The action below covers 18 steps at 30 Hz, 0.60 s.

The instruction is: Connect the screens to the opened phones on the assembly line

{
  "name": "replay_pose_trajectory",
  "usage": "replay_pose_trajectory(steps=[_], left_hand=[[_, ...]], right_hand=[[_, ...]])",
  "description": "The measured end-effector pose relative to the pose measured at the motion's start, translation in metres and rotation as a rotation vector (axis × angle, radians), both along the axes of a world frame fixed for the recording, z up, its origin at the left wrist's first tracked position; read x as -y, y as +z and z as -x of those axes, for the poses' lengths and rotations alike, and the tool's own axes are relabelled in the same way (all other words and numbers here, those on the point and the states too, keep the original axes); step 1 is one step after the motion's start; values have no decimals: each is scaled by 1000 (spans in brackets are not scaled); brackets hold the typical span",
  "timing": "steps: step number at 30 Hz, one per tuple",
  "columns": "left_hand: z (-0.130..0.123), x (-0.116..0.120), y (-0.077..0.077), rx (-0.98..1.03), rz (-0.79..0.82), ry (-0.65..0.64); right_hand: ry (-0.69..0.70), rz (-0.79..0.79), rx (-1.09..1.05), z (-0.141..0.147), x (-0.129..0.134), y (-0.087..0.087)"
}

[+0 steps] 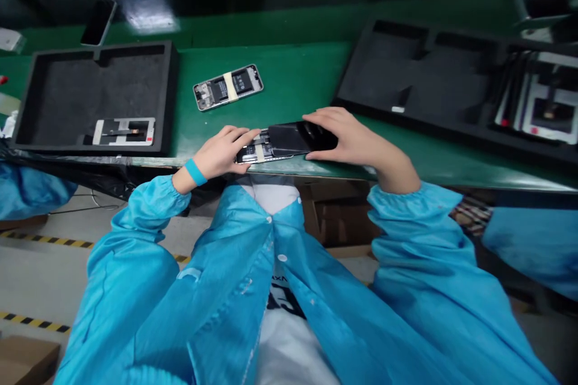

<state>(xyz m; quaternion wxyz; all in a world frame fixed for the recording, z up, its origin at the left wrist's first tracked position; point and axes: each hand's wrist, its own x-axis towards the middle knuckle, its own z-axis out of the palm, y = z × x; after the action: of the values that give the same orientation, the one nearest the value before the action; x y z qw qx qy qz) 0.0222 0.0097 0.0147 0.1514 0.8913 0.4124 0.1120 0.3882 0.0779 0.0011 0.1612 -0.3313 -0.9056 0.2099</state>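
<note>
The left hand (221, 153) and right hand (350, 137) hold a phone (271, 147) between curled fingers, its black screen tilted off the frame; beyond the left fingers, a foam tray (170, 96) holds one phone frame (124, 131).

We work at a green-topped bench (293, 78) carrying two black foam trays, the left tray (170, 96) and the right tray (361, 54). An opened phone body (228, 87) lies between them, and a dark-screened phone (98, 22) lies beyond the left tray.

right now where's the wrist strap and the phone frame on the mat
blue wrist strap (195, 172), head view, middle of the band
phone frame (230, 86), head view, pale tape strip across it
</note>
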Motion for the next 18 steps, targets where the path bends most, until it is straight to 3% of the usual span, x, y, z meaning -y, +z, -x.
replay_pose_trajectory(steps=[6, 14, 18], left_hand=[[-7, -1, -2, 52, -20, 5], [-67, -15, 5, 32, -21, 19], [-78, -17, 7, 22, -18, 15]], right_hand=[[-77, 23, -13, -4, 6, 1], [-188, -20, -73, -10, 23, -10], [-207, -102, -58, -10, 38, -12]])
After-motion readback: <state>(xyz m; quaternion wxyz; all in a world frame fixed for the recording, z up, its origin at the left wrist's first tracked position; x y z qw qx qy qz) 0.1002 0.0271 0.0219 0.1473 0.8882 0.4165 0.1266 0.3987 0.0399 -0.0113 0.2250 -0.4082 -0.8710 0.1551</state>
